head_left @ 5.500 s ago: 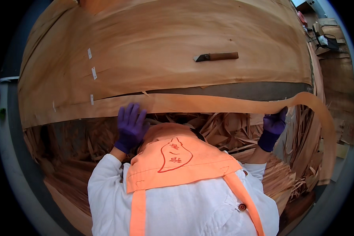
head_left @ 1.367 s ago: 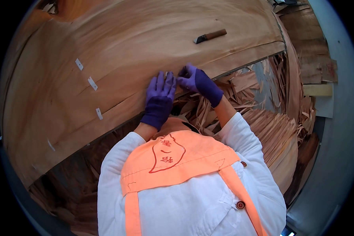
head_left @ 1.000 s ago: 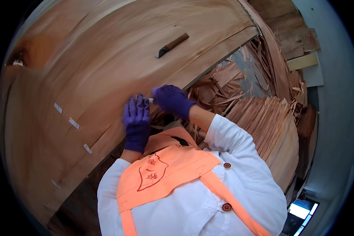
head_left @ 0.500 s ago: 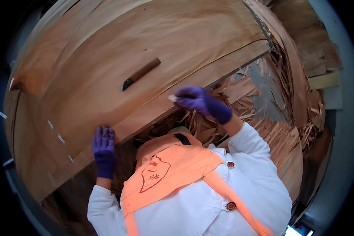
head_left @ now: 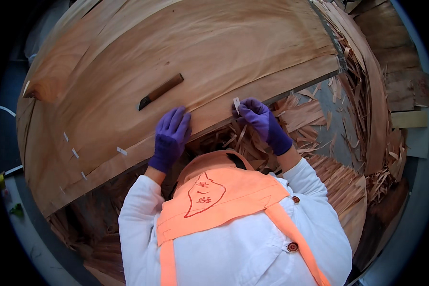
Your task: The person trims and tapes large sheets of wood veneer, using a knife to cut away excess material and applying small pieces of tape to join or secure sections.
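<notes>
My left hand (head_left: 172,133), in a purple glove, lies flat with fingers stretched on the wood veneer sheet (head_left: 252,52), close to its near edge. In my right hand (head_left: 261,121), also purple-gloved, a short white strip of tape (head_left: 237,105) is pinched between thumb and fingers, held up over the sheet's front edge. A knife (head_left: 160,91) with a brown wooden handle and dark blade rests on the veneer beyond my left hand. Left of that hand, a white tape piece (head_left: 122,151) is stuck along the seam between the big sheet and a narrow front strip.
Several more white tape pieces (head_left: 75,153) dot the veneer at the left. Torn veneer scraps (head_left: 300,114) lie below the near edge and pile up along the right side. A stack of veneer (head_left: 341,176) sits at the lower right, near my right arm.
My left hand has moved right along the near edge. A white tape piece now shows on the seam near where it was. My right hand has come slightly right, its tape now upright.
</notes>
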